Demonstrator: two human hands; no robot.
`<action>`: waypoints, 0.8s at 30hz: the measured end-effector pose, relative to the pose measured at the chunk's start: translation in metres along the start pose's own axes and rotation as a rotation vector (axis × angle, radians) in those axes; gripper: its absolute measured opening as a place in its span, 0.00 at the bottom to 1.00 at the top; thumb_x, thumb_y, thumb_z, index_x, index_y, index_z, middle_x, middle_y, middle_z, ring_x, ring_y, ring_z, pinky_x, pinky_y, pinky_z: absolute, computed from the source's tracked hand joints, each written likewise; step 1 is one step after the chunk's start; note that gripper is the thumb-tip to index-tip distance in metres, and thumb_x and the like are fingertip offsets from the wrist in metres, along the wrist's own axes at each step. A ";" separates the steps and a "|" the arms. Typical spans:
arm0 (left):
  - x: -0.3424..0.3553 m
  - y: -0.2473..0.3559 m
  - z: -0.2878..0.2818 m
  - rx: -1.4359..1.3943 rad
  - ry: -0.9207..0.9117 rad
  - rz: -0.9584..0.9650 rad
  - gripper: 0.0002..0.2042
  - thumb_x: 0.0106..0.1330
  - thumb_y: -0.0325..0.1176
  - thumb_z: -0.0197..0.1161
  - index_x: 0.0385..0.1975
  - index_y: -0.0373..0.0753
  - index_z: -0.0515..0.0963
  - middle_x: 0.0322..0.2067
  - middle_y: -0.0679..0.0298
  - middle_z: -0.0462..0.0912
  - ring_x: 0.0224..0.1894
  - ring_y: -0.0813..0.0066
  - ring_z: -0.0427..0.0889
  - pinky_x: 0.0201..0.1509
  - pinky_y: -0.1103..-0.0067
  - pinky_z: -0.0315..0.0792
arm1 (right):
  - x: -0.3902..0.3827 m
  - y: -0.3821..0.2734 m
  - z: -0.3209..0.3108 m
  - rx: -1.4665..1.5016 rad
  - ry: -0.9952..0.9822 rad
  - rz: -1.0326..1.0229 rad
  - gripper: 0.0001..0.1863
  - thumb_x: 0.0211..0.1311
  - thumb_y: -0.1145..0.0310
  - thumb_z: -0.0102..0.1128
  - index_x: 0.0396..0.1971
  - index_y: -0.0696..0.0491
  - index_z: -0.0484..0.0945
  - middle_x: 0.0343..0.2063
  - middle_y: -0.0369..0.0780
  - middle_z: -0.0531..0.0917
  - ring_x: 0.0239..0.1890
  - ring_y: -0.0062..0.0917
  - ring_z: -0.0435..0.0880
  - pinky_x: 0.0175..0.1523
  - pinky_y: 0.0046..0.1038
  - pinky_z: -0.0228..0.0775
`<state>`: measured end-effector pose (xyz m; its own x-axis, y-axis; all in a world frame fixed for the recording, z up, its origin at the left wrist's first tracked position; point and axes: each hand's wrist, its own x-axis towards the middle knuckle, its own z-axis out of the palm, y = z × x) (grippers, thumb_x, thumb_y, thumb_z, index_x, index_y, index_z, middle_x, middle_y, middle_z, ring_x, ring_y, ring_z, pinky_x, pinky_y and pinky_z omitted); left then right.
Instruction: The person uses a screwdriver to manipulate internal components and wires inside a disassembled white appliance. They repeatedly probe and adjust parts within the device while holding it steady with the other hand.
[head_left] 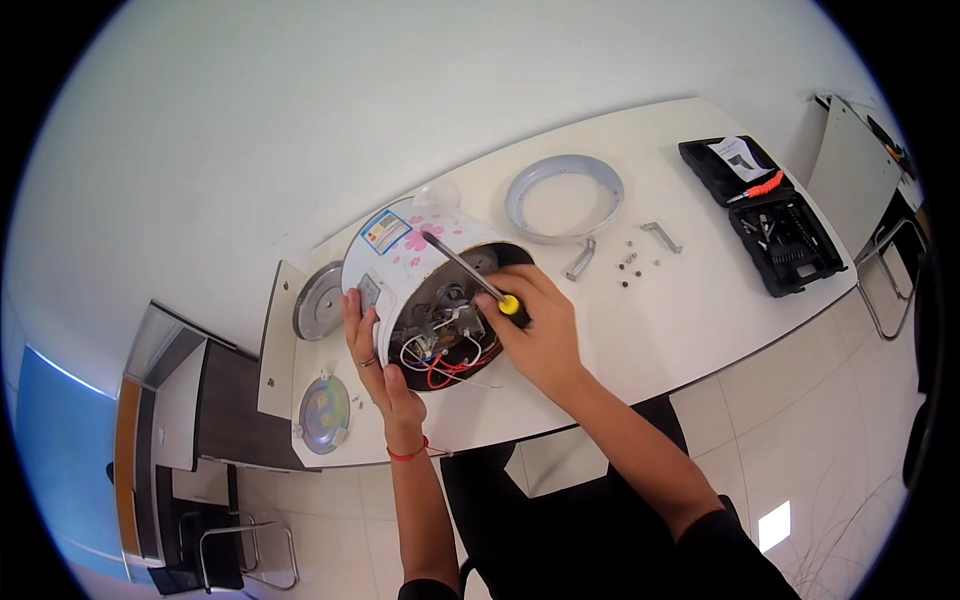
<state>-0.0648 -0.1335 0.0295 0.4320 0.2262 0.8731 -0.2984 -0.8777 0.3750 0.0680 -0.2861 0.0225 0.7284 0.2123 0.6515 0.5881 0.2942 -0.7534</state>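
Observation:
A white rice cooker with pink flowers lies on its side on the table, its open underside toward me. Inside show a metal bracket, red and white wires and other parts. My left hand grips the cooker's left side, fingers along the outer wall and thumb by the rim. In my right hand is a screwdriver with a yellow and black handle; its shaft points up and left across the cooker's wall. The fingertips of that hand are at the opening, partly hidden, so whether they touch an inner part I cannot tell.
On the white table lie a grey ring, two metal brackets and several small screws. A black tool case with an orange-handled tool stands far right. Left are a round metal lid and a shiny disc.

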 end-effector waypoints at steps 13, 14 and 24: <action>-0.002 -0.001 0.008 -0.070 0.269 -0.059 0.35 0.76 0.56 0.42 0.73 0.34 0.59 0.77 0.53 0.49 0.79 0.57 0.49 0.80 0.58 0.45 | -0.134 -0.088 -0.108 0.361 -0.459 0.870 0.12 0.72 0.74 0.54 0.50 0.59 0.67 0.37 0.43 0.83 0.25 0.16 0.76 0.30 0.19 0.68; -0.001 0.000 0.008 -0.063 0.347 -0.088 0.35 0.76 0.57 0.42 0.73 0.34 0.59 0.78 0.54 0.49 0.79 0.58 0.48 0.80 0.58 0.44 | -0.136 -0.090 -0.108 0.314 -0.451 0.864 0.12 0.72 0.74 0.54 0.51 0.59 0.68 0.39 0.44 0.83 0.23 0.15 0.76 0.27 0.17 0.67; 0.021 -0.083 -0.018 -0.654 0.421 -0.733 0.26 0.77 0.48 0.45 0.62 0.32 0.71 0.60 0.52 0.76 0.60 0.62 0.78 0.65 0.68 0.71 | -0.135 -0.082 -0.102 0.226 -0.344 0.499 0.20 0.68 0.75 0.58 0.58 0.63 0.75 0.45 0.45 0.83 0.42 0.23 0.84 0.47 0.22 0.74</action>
<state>-0.0465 -0.0480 0.0227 0.4000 0.8439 0.3575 -0.5382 -0.0994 0.8370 -0.0423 -0.4340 -0.0130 0.7189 0.6496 0.2475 0.0919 0.2641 -0.9601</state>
